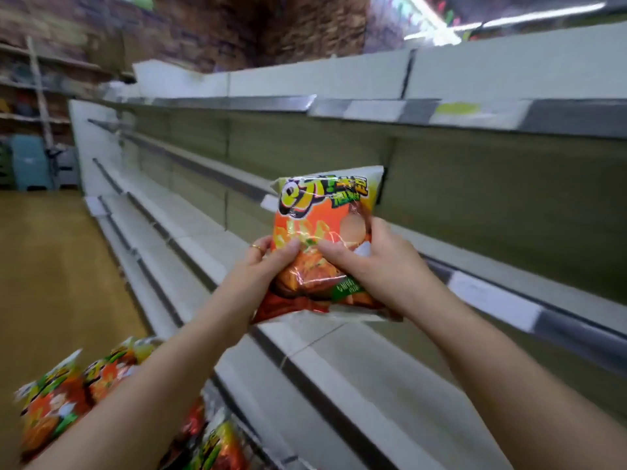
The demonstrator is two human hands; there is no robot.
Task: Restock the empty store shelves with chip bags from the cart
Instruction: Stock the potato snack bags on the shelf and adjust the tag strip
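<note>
Orange and green chip bag (pixel 315 212) held upright in the middle of the frame, just in front of the pale shelves (pixel 373 378). Gripped low down by the left hand (pixel 261 266) and the right hand (pixel 373 262), thumbs pressed on the front, fingers curled round its sides. Other bags (pixel 57 401) piled at lower left, under the left arm.

light: bright, from ceiling tubes (pixel 529 13) top right | glare: streaks on bag (pixel 315 215) film | blur: edges and far wall (pixel 237 25) smeared | distortion: shelves (pixel 373 385) bow, wide-angle
</note>
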